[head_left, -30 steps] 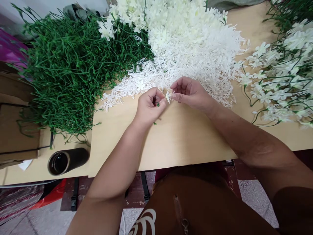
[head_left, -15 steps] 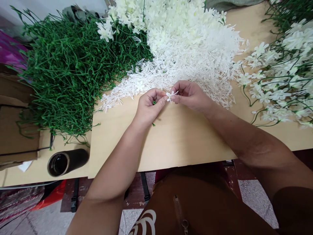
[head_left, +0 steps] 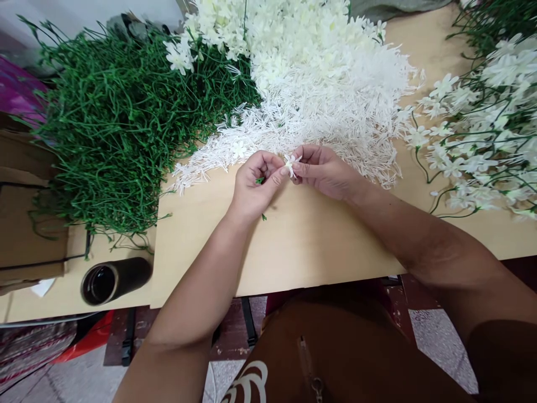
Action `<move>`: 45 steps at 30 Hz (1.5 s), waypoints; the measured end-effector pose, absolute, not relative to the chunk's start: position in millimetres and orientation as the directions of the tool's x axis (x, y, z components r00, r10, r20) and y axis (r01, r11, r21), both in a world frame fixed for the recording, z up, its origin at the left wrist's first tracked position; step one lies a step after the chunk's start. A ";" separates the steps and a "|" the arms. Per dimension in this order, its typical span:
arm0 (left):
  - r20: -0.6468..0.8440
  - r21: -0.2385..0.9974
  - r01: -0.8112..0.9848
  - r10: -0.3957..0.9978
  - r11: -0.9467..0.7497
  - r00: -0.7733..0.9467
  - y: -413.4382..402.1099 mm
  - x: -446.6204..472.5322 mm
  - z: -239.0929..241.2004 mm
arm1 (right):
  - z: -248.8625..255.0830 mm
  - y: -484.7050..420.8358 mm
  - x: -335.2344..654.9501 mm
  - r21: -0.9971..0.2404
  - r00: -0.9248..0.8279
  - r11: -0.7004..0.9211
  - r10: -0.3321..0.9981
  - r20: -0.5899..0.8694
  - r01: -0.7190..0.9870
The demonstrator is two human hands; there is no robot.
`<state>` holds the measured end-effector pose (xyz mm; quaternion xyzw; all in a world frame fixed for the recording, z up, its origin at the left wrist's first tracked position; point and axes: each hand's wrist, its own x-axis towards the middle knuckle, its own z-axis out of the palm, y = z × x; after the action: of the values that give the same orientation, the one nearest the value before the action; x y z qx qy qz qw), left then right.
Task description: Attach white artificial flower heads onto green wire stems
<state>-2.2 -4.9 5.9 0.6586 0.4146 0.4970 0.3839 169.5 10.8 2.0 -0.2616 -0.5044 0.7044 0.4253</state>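
Observation:
Between my two hands is a small white artificial flower [head_left: 290,163]. My left hand [head_left: 260,178] is closed, its thumb and forefinger pinching at the flower's left side, and a bit of green stem [head_left: 259,181] pokes out of its palm. From the right, my right hand [head_left: 321,169] pinches the petals with thumb and fingers. Just beyond both hands spreads a heap of thin white stamen-like pieces [head_left: 335,112], with a loose white blossom [head_left: 239,149] lying on its near edge. Exactly where stem and flower meet is hidden by my fingers.
A large pile of green plastic stems [head_left: 113,123] covers the left side. White blossoms [head_left: 293,28] are heaped at the back. Stemmed white flowers [head_left: 470,145] lie at the right. A dark cup [head_left: 117,280] stands near the front left, beside a cardboard box [head_left: 31,224].
My right hand has shifted slightly downward, its fingers now further round the flower. The flower has turned a little; my left hand keeps nearly the same place.

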 end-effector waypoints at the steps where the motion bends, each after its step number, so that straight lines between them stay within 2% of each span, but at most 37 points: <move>1: 0.328 0.922 0.158 0.930 -0.353 0.164 -4.9 -2.2 6.3 | 1.8 10.6 169.3 -0.930 -0.505 -0.140 0.861 0.055 -0.340; 7: 0.257 0.954 0.109 0.948 -0.280 0.189 -4.9 -3.3 8.9 | 3.7 9.1 168.4 -0.925 -0.502 -0.118 0.861 0.086 -0.360; 13: 0.175 0.978 0.079 0.964 -0.194 0.200 -3.9 -3.8 9.4 | 12.1 6.8 166.5 -0.964 -0.436 0.062 0.883 0.174 -0.259; 18: 0.099 0.991 0.066 0.957 -0.121 0.272 -1.7 -3.9 9.4 | 11.0 5.2 165.8 -0.964 -0.390 0.180 0.887 0.246 -0.198; 23: 0.155 0.985 0.040 0.953 -0.170 0.260 -1.1 -2.2 8.7 | 9.8 7.6 168.2 -0.970 -0.364 0.163 0.905 0.220 -0.180; 37: 0.279 0.940 0.165 0.950 -0.300 0.141 -4.3 -0.3 8.6 | 11.1 7.6 169.6 -0.967 -0.381 0.087 0.907 0.177 -0.241; 45: 0.355 0.867 0.313 0.922 -0.387 0.155 -5.6 -4.6 8.0 | 7.9 5.7 167.1 -0.983 -0.300 0.141 0.939 0.171 -0.119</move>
<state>-4.6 -5.6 8.0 0.6875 0.4491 0.4699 0.3237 167.1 5.7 7.9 -0.3498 -0.5855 0.5541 0.4772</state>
